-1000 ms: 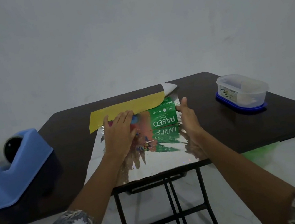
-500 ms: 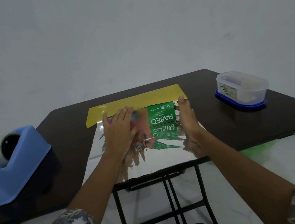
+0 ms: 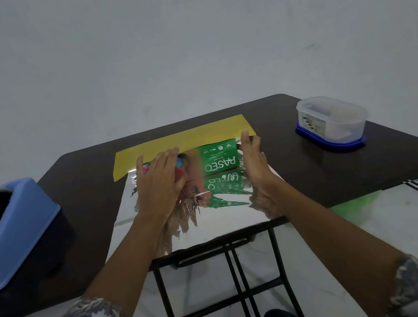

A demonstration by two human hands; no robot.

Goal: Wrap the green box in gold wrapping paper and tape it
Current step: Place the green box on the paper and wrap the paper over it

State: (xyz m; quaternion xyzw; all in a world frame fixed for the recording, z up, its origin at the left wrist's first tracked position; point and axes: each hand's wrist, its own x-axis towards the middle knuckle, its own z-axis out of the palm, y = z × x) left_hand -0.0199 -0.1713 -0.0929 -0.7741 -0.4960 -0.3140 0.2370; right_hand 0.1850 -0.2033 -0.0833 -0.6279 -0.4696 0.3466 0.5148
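From the head view, the green box [image 3: 213, 160] lies flat on the dark counter [image 3: 343, 172]. Its long axis runs left to right, and its "PASEO" lettering reads upside down to the wearer. It sits on the gold wrapping paper [image 3: 213, 225], whose mirror-silver side faces up in front of the box, while a gold strip of it shows just behind the box.

The left hand [image 3: 161, 184] rests palm-down on the left part of the box top, its fingers [image 3: 168, 159] straight and close together, gripping nothing. The right hand [image 3: 254, 163] stands on edge against the box's right end, its fingers [image 3: 247, 142] straight and touching that end.

A blue tape dispenser [image 3: 13, 232] stands well left of the box. A clear plastic container [image 3: 332, 119] on a blue lid stands well to the box's right.
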